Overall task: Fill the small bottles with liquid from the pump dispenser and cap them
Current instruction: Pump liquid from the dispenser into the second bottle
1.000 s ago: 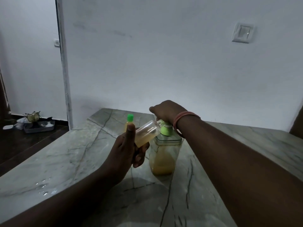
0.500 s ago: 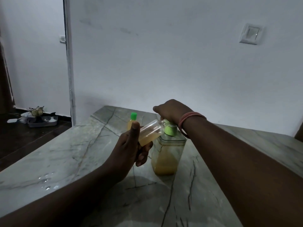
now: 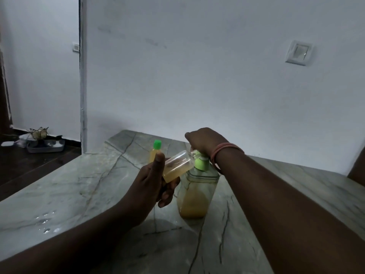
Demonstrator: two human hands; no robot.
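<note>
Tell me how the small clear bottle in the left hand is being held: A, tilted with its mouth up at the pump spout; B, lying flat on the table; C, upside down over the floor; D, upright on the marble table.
A: the left hand holds the small clear plastic bottle tilted, mouth at the green pump head of the clear dispenser, which the right hand covers.

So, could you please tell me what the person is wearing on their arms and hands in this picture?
Both forearms are bare, with no sleeves showing. The right wrist carries a few thin orange-pink bands stacked together, just behind the right hand. The left hand and its wrist are bare: no gloves, rings or watch can be seen on either hand.
</note>
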